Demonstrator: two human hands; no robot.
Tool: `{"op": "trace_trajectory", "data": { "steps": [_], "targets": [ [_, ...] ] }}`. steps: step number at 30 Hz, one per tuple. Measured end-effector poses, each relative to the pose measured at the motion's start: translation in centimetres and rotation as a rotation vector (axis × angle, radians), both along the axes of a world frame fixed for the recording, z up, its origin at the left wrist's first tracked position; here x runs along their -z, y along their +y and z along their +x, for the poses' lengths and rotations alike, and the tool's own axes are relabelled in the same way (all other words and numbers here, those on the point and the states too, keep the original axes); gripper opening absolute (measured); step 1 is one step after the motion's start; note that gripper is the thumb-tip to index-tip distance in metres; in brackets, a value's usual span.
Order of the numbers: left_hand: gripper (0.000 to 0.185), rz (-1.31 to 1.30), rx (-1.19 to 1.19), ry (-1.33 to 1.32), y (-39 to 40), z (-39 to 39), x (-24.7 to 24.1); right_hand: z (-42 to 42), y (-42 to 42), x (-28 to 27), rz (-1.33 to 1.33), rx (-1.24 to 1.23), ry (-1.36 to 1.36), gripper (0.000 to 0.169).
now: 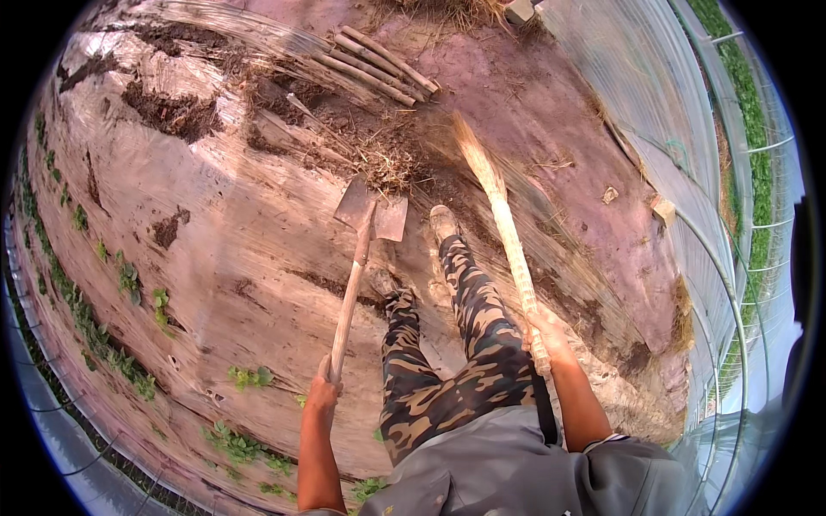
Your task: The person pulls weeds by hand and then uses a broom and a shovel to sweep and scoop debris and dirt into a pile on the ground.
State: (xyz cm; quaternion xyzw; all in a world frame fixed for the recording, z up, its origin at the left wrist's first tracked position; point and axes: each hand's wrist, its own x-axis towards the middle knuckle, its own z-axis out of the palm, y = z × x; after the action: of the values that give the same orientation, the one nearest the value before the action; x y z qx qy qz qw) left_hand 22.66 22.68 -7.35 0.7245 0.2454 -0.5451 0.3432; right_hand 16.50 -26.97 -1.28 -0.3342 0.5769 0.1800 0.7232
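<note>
My left hand [324, 386] is closed round the wooden handle of a shovel [381, 218], whose flat metal blade lies low beside a small heap of dry straw and soil [389, 169]. In my right hand [547, 335] is the bound grip of a straw broom [500, 200]. The broom's bristles point away from me, to the right of the straw heap. Both my shoes stand on plastic film between the two tools.
Several wooden poles [377, 64] lie beyond the heap. Torn film [213, 258] covers the ground at left, with soil patches and green seedlings [242, 445]. Along the right runs a clear plastic greenhouse wall [645, 97], with a block [663, 210] at its foot.
</note>
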Motion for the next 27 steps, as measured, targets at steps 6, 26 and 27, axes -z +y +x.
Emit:
{"op": "trace_trajectory", "data": {
  "steps": [6,26,27],
  "targets": [
    [0.080,0.010,0.082,0.000,1.0,-0.1,1.3,9.6,-1.2,13.8,-0.269,0.202,-0.063,0.026],
    [0.079,0.034,-0.026,0.001,1.9,-2.9,2.9,10.2,10.9,15.4,-0.144,-0.751,0.085,0.045],
    [0.079,0.019,-0.055,0.008,2.0,-3.3,3.0,9.6,10.5,14.3,-0.099,-0.791,0.066,0.047]
  ]
}}
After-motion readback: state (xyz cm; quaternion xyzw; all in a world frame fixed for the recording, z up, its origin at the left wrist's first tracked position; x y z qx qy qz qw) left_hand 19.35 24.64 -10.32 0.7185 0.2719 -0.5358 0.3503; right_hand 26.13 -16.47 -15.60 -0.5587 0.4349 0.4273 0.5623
